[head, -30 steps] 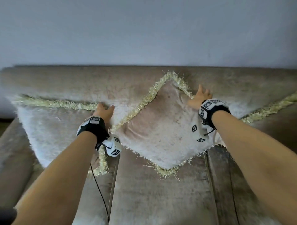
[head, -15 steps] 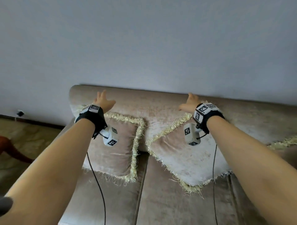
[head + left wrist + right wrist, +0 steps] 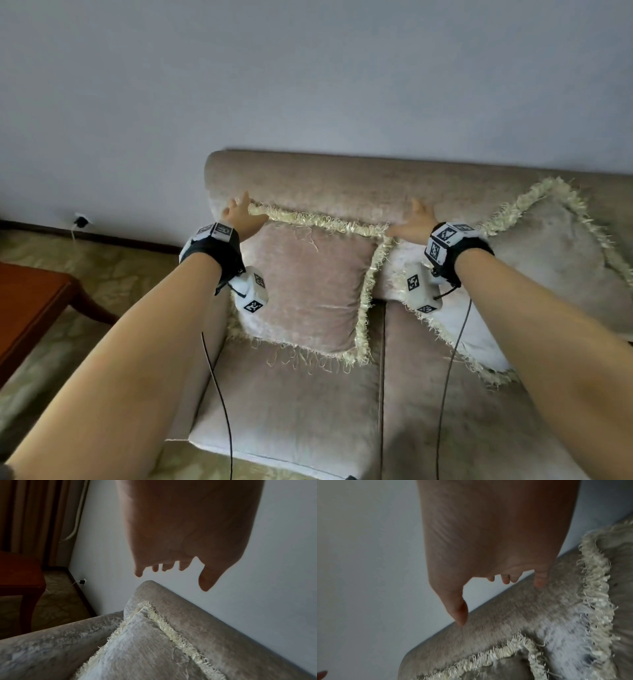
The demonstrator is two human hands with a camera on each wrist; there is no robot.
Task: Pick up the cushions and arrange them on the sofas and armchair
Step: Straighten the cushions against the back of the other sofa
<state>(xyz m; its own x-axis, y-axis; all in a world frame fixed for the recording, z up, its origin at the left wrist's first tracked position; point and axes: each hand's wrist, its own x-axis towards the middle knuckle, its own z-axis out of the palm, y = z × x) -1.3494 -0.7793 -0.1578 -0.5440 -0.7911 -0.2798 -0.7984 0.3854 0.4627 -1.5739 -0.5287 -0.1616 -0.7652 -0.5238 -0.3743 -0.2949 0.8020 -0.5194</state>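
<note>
Reaching: left hand point(image 3: 239, 219) wide, fingers straight, 10 o'clock corner of square cushion point(image 3: 308, 291) | right hand point(image 3: 416, 222) wide, 2 o'clock corner | cushion upright against sofa point(image 3: 342, 181) backrest

No readable text; the wrist bands point(image 3: 219, 233) carry only square coded markers.

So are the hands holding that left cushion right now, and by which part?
Nothing is held. The left hand and right hand are open above the left cushion, near its top corners.
</note>
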